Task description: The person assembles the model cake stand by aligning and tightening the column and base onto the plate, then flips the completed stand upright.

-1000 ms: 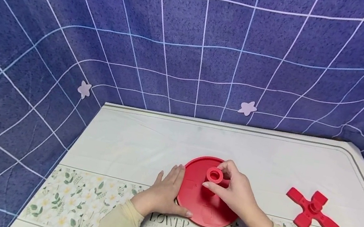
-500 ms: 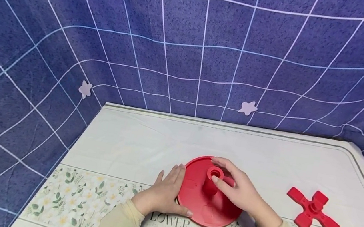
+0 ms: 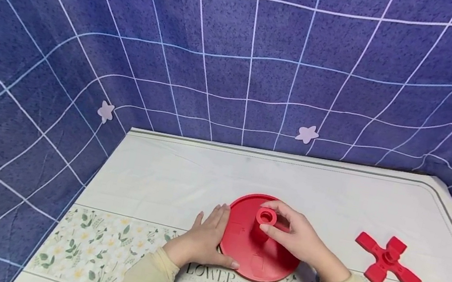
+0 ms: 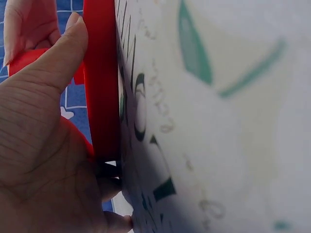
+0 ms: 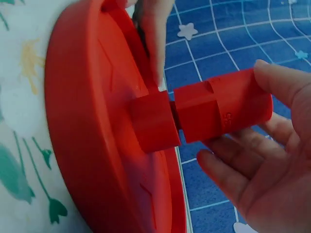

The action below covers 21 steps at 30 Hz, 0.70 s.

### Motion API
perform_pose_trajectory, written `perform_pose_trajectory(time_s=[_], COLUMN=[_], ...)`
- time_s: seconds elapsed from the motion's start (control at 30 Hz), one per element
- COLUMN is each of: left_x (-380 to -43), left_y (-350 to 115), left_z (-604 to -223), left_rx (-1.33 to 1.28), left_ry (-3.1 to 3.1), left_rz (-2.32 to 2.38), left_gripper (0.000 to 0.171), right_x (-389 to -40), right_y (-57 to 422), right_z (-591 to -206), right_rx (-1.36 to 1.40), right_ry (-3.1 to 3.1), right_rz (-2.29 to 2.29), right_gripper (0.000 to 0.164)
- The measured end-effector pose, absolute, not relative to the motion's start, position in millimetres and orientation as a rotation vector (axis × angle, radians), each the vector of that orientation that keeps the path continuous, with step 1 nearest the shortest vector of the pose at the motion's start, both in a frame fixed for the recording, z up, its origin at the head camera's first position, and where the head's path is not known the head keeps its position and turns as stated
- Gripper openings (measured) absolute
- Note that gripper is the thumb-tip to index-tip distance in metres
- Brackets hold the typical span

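While the right grip [image 3: 297, 237] pinches the tube [image 3: 259, 229], the left [image 3: 207, 241], spread, touches a disc [image 3: 235, 249].

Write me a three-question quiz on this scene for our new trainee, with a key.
1. Which hand holds the red tube?
2. True or false: the red cross-shaped piece lies on the round red plate.
3. Fill in the blank: the left hand touches the plate's ____.

Key:
1. The right hand.
2. False; it lies on the table, to the right of the plate.
3. Edge.
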<state>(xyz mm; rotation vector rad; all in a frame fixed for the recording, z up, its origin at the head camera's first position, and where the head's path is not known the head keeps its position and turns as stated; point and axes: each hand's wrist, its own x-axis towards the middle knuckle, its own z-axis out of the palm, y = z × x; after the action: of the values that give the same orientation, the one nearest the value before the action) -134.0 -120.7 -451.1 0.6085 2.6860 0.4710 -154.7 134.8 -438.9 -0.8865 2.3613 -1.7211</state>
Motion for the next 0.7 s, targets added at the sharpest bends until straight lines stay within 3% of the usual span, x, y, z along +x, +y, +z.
perform_pose_trajectory(time_s=[0.7], left_x=[-134.4], left_y=[-121.1], left_z=[-453.4], left_rx=[0.621], left_ry=[2.69], left_rz=[0.481], left_gripper=[0.129], right_x=[-137.5], right_y=[115.4], right_z=[-442.2], right_rx=[-0.644], right_ry=[2.906], right_rz=[-1.555], right_gripper=[0.045])
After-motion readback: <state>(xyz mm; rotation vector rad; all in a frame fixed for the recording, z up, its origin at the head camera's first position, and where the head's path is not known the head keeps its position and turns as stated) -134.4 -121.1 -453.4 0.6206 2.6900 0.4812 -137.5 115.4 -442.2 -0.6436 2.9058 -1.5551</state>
